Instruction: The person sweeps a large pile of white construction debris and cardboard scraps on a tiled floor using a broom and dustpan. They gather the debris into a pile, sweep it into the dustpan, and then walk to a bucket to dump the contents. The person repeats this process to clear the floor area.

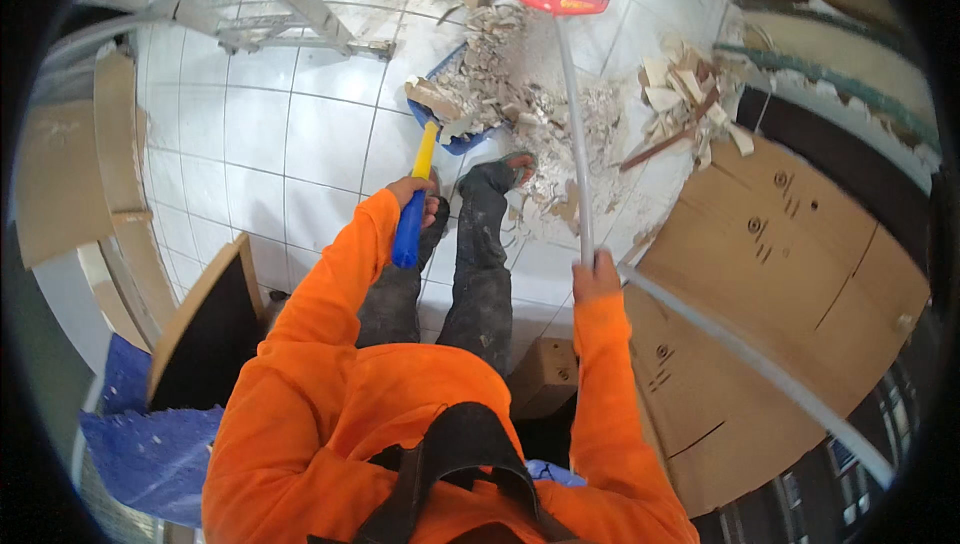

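My left hand [415, 196] is closed around the yellow and blue handle [409, 229] of a dustpan. Its blue pan [472, 141] lies on the floor, heaped with broken plaster and rubble [490, 74]. My right hand [597, 277] grips the pale pole of a broom [574, 109]. The broom's red head [560, 0] with black bristles is on the far side of the rubble, apart from the pan. From beside my right hand a grey pole [760, 346] slants to the lower right; I cannot tell whether it belongs to the broom.
Dusty debris covers the white tiles [320, 159] around my feet. A pile of broken pieces [690, 94] lies to the right, beside a large flat cardboard sheet [790, 274]. An aluminium ladder [290, 4] stands far left. Boards [120, 134] and blue cloth [150, 454] are at the left.
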The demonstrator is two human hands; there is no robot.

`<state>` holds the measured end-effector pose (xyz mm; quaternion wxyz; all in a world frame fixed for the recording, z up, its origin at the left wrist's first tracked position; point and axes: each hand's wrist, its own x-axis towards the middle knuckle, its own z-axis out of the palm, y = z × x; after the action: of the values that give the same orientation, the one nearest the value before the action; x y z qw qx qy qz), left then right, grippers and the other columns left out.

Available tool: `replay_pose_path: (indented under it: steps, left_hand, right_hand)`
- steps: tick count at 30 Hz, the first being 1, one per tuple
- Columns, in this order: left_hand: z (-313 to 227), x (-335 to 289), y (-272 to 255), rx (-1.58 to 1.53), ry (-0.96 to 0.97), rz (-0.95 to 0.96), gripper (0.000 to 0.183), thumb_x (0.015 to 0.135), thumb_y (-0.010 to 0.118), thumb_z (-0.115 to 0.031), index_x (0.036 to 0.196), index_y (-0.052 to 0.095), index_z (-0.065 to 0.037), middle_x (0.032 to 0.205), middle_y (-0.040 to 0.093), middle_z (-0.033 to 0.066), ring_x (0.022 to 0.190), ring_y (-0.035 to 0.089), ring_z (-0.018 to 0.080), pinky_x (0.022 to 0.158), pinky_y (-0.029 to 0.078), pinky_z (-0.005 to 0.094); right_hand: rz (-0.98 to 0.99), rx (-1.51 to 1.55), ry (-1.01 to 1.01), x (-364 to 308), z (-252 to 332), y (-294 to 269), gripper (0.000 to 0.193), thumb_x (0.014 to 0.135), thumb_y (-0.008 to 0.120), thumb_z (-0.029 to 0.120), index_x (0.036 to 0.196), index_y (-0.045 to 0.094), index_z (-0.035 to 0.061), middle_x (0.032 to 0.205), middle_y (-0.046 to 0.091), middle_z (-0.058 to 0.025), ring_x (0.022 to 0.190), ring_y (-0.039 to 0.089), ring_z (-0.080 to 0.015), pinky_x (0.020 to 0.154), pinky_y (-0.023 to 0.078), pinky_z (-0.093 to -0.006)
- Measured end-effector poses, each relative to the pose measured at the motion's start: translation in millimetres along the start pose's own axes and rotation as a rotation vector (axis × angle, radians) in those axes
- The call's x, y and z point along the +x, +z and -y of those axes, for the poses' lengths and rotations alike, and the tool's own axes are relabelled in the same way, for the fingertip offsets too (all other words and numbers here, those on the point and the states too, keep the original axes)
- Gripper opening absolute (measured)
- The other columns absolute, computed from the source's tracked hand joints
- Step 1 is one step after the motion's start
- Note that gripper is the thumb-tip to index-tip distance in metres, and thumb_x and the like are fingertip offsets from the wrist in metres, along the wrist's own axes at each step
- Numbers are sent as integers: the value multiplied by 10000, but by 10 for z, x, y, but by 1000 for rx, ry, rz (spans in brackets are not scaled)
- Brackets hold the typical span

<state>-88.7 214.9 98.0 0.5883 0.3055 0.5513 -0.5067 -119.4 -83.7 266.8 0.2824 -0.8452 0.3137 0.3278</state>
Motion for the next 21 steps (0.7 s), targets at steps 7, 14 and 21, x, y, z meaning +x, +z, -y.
replay_pose_path:
  steps: [7,14,21]
  left_hand:
    - [36,-15,153,-32,54,-19,206,792,573,-247,879,510,-71,661,522,35,499,503,133,439,483,299]
    - [318,137,96,-214,51,34,204,792,569,-243,783,498,-51,609,502,43,487,507,178,450,461,344]
    - [291,102,273,-265,56,76,165,793,565,-220,810,486,-76,609,505,25,469,487,147,431,450,315]
  right_hand:
    - [-94,-271,-191,1582,718,465,360,876,390,390,967,462,48,755,563,-295,718,540,-478,611,420,-521]
    - [62,-540,-321,1845,1137,630,326,876,393,362,1035,453,83,778,572,-279,725,545,-474,613,430,-509]
    - [295,-162,-110,2753,1433,1018,397,848,435,331,1191,377,141,912,582,-259,819,575,-428,689,455,-467]
